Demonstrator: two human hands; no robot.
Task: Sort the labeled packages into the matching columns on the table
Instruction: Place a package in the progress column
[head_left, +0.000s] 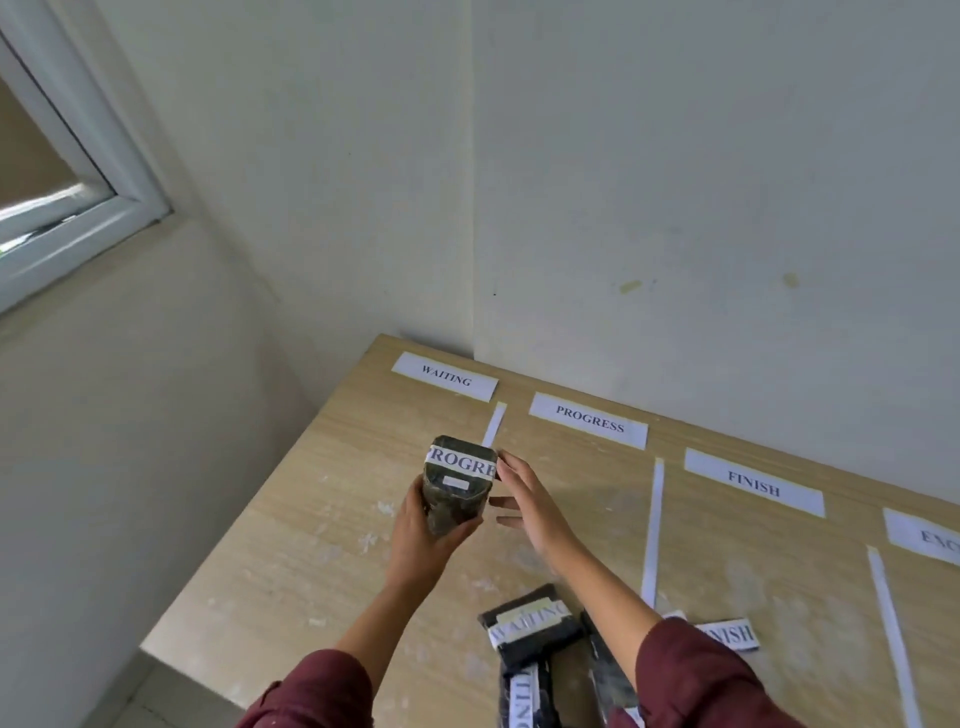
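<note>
At the near edge of the counter (291, 561) lie dark packages, one tagged WAITING (530, 626), another FINISH (730, 634). Farther out, the left hand (421, 540) has its grip closed round a dark package labeled PROGRESS (457, 483), held above the counter. The right hand (524, 501) is open, fingertips touching that package's side. Beyond stand paper signs: WAITING (445, 375), PROGRESS (588, 419), FINISH (753, 482).

dark PROGRESS-labeled package (457, 486) being held tilted above table | WAITING package (530, 626), FINISH package (727, 634) lying at near edge
</note>
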